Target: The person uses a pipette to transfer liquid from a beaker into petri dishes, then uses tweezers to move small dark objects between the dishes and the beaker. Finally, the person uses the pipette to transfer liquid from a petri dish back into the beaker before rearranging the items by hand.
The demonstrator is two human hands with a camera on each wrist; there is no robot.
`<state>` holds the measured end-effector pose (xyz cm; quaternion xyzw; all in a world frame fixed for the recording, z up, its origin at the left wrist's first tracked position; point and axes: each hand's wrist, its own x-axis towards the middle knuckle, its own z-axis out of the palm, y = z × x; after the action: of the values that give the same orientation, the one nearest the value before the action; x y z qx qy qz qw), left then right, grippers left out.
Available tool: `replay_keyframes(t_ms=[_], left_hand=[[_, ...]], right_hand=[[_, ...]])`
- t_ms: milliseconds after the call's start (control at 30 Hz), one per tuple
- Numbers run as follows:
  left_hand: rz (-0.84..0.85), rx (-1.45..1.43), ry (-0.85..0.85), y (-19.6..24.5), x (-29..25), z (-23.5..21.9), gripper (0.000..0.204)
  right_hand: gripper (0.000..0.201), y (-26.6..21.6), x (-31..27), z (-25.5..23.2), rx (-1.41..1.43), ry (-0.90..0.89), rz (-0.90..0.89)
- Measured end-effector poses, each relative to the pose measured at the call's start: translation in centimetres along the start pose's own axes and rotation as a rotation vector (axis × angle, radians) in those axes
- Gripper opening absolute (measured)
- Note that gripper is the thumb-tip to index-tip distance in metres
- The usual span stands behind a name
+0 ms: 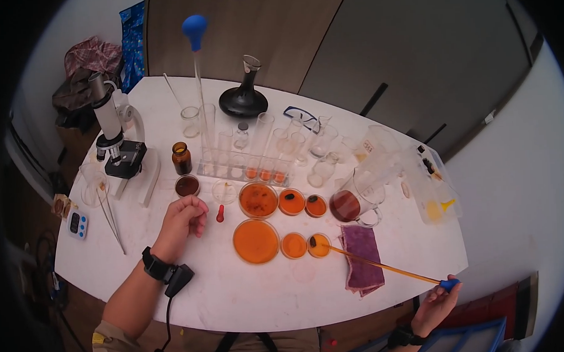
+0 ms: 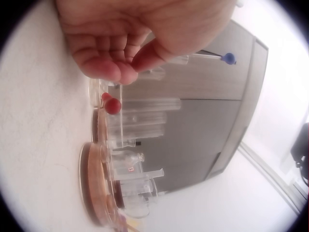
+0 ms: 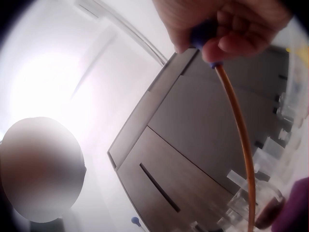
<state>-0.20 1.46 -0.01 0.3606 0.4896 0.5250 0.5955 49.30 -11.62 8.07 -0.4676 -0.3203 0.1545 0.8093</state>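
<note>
Clearly, the right hand (image 1: pixel 437 306) pinches the soft-looking blue bulb (image 1: pixel 449 285), the best hold on the fragile-seeming pipette (image 1: pixel 391 267); the left hand (image 1: pixel 185 218) curls loosely, empty.

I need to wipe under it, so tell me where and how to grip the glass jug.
Best by its handle, from the person's near right: that loop sticks out there, just beyond the purple cloth. Keep the jug level, I'd say, since dark red liquid sits in it.
</note>
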Motion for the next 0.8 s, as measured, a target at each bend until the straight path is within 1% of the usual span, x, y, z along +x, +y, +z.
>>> replay_keyframes(t_ms=[200,300,367,467,500,567,800], left_hand=[[0.001,-0.009,-0.033,-0.2,0.1,-0.4,0.010],[0.000,-0.009,-0.031,-0.2,0.1,-0.4,0.010],[0.001,-0.011,-0.029,-0.2,0.0,-0.4,0.010],[-0.003,-0.007,-0.022,-0.1,-0.1,-0.3,0.010],[-0.004,-0.005,-0.022,-0.1,-0.1,-0.3,0.010],[-0.001,-0.005,-0.019,0.0,-0.1,-0.2,0.010],[0.001,0.021,-0.013,0.3,-0.3,0.0,0.009]], right_hand=[[0.039,0.2,1.1,-1.1,0.143,0.013,0.030],[0.040,0.0,1.6,-1.3,0.177,0.024,0.013],[0.038,-0.3,2.2,-1.2,0.230,-0.023,-0.024],[0.036,-0.4,3.9,-1.2,0.280,-0.019,-0.069],[0.036,-0.5,4.3,-0.9,0.281,-0.020,-0.070],[0.035,-0.6,5.1,0.0,0.276,0.044,-0.100],[0.038,0.1,7.1,1.3,0.218,0.056,-0.118]])
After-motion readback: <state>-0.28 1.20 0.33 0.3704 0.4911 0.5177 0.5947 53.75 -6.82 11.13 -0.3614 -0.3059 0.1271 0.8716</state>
